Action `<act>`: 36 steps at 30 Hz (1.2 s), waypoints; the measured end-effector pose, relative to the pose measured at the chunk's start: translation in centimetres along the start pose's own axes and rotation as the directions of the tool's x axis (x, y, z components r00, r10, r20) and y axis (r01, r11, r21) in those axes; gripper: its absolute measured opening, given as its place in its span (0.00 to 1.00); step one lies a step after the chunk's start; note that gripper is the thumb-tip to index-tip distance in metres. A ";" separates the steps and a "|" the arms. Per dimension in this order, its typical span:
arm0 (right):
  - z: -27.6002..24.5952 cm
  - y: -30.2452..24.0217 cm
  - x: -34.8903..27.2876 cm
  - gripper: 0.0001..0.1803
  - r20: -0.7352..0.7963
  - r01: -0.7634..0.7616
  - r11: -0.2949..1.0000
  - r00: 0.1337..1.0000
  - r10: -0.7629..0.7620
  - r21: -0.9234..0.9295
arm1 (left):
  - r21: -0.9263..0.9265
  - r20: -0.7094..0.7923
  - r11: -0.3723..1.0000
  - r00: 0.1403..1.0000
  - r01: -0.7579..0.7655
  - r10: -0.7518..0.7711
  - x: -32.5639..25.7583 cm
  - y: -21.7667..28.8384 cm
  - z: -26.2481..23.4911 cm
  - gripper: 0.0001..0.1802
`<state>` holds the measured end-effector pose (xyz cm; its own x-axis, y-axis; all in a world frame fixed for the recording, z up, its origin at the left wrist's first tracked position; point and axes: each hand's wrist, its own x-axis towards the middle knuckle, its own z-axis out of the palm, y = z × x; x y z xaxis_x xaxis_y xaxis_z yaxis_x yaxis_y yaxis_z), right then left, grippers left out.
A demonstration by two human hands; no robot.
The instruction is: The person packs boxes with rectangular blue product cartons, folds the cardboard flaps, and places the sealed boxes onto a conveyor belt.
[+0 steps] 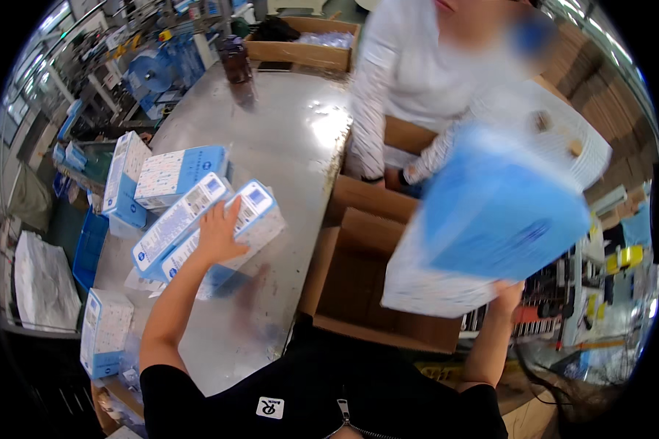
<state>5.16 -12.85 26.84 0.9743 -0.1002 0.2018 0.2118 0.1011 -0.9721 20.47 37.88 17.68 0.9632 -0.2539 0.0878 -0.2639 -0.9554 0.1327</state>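
My left hand [218, 235] lies with spread fingers on top of a blue-and-white carton [258, 203], one of two long cartons side by side on the metal table. The other carton [179, 219] sits just left of my fingers. My right hand [507, 294] grips the lower edge of a large blue-and-white carton [501, 208], blurred by motion and raised at the right. Most of that hand's fingers are behind the carton. Below and left of it stands an open cardboard box [359, 278], whose visible inside is bare brown.
More cartons [179, 175] stand at the table's left side, and another carton [106, 333] at its near left. A co-worker [417, 80] across from me reaches into a second cardboard box [406, 135]. A dark bottle [236, 60] and an open box of goods [300, 53] are at the far end.
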 end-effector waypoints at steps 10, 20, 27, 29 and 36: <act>-12.0 11.6 -15.2 0.34 -0.570 0.259 0.756 0.802 0.179 0.601 | -0.421 -0.376 0.618 0.747 -0.665 0.548 -0.8 14.4 -7.7 0.45; -10.3 6.0 -11.5 0.34 -0.347 -0.076 0.857 0.893 0.286 0.510 | -0.633 0.761 0.738 -0.013 -0.235 0.649 -3.7 25.3 25.0 0.43; 4.4 5.1 -0.1 0.48 0.517 0.467 0.266 0.841 0.160 -0.843 | -0.638 0.656 0.672 0.191 -0.377 0.730 -9.8 21.4 32.2 0.40; 3.5 14.8 0.0 0.47 0.504 0.500 0.106 0.796 0.335 -0.860 | -0.471 0.753 0.758 0.243 -0.451 0.612 -6.6 24.0 23.5 0.36; 4.9 31.7 -3.2 0.43 0.061 0.200 -0.054 0.526 0.848 -0.978 | -0.004 0.189 0.986 0.968 -0.167 0.165 -0.1 11.1 0.7 0.10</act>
<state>9.13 -4.45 -4.07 0.6971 0.0932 -0.7109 0.1084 -0.9938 -0.0240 17.50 27.19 18.49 0.8984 -0.4319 -0.0795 -0.4215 -0.8989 0.1199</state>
